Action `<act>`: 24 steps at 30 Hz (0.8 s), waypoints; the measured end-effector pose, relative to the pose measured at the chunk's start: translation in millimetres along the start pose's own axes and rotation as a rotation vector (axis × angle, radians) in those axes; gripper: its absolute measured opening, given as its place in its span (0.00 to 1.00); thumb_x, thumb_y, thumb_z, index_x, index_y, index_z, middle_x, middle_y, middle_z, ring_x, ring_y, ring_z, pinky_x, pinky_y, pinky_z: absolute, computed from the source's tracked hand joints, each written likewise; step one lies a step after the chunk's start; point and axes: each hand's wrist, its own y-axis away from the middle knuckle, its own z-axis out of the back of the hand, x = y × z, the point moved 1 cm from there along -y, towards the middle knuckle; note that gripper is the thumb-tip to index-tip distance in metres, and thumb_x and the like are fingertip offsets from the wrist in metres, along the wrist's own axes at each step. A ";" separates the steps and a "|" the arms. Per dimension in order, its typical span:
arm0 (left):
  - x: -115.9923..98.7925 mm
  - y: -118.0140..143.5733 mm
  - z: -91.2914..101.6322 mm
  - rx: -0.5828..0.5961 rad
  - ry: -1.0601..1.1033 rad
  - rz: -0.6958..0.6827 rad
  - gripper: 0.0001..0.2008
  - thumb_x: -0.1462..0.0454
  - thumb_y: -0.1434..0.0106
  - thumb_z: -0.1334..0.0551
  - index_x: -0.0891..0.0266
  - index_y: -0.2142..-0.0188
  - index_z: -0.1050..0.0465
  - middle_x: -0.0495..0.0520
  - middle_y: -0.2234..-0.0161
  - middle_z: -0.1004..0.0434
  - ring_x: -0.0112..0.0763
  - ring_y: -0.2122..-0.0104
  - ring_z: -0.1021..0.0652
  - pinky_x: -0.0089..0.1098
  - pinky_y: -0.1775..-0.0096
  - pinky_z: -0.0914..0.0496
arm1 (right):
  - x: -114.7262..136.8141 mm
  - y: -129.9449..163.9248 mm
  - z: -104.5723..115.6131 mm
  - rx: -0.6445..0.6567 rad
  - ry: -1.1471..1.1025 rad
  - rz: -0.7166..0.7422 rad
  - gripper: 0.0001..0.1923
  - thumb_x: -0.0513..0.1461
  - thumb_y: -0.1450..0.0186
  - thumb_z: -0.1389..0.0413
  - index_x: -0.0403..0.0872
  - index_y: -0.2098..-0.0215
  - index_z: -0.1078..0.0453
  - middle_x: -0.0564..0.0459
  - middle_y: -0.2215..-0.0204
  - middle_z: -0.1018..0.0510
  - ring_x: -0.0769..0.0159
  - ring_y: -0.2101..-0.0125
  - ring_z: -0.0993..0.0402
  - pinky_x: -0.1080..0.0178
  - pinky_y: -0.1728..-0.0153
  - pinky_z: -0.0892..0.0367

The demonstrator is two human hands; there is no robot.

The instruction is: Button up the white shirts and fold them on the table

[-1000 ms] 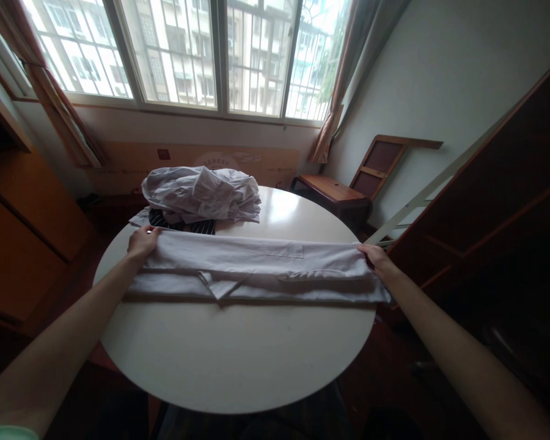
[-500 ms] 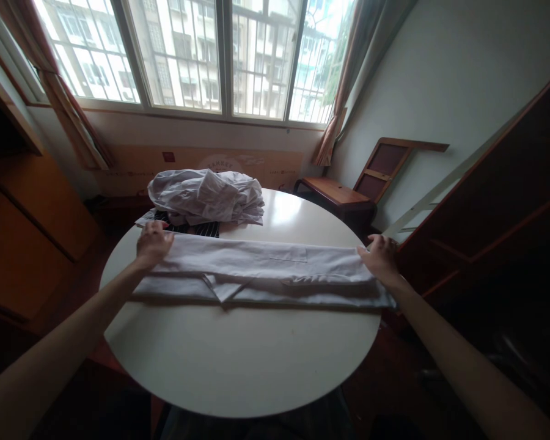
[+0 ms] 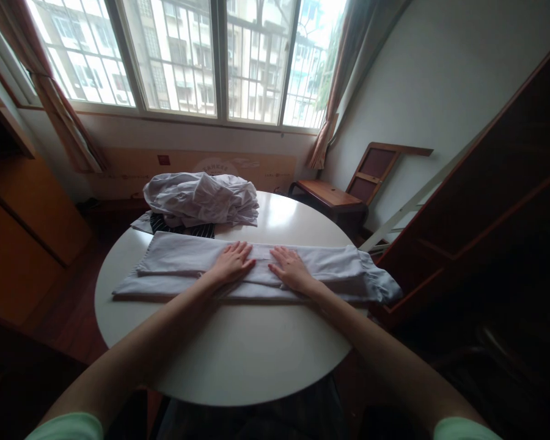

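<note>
A long white garment, folded into a strip, lies across the round white table. Its exact kind I cannot tell. Near the strip's middle, my left hand rests flat on the cloth with fingers outstretched. My right hand lies flat just to the right of it, fingers spread too. Neither hand grips anything. The right end of the strip is gathered and hangs over the table's edge.
Behind the strip sits a crumpled heap of white cloth with a black striped piece under it. A wooden chair stands past the table at the back right. Orange cabinets are at the left.
Both hands have let go of the strip's two ends and moved inward to its middle, where they now lie flat. The upper layer lies flatter over the lower one.
</note>
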 end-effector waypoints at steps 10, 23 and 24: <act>122.4 59.4 41.3 -0.022 0.002 0.383 0.26 0.54 0.38 0.55 0.54 0.43 0.40 0.52 0.42 0.39 0.35 0.42 0.40 0.37 0.43 0.47 | -156.5 63.5 36.9 -0.001 0.202 -0.429 0.27 0.46 0.32 0.64 0.43 0.39 0.47 0.46 0.38 0.47 0.57 0.38 0.55 0.47 0.42 0.52; 119.8 87.7 36.4 -0.018 -0.165 0.504 0.29 0.55 0.37 0.57 0.65 0.40 0.45 0.59 0.38 0.48 0.41 0.39 0.47 0.42 0.42 0.51 | -141.5 18.9 48.7 -0.020 0.369 -0.360 0.21 0.40 0.34 0.60 0.46 0.45 0.39 0.43 0.42 0.38 0.54 0.42 0.47 0.44 0.45 0.52; 124.0 93.0 37.9 -0.036 -0.161 0.525 0.29 0.55 0.37 0.57 0.65 0.40 0.45 0.59 0.38 0.49 0.41 0.38 0.47 0.42 0.42 0.51 | -130.6 12.2 48.2 -0.044 0.389 -0.373 0.21 0.37 0.34 0.59 0.44 0.46 0.38 0.41 0.44 0.36 0.53 0.42 0.45 0.44 0.45 0.53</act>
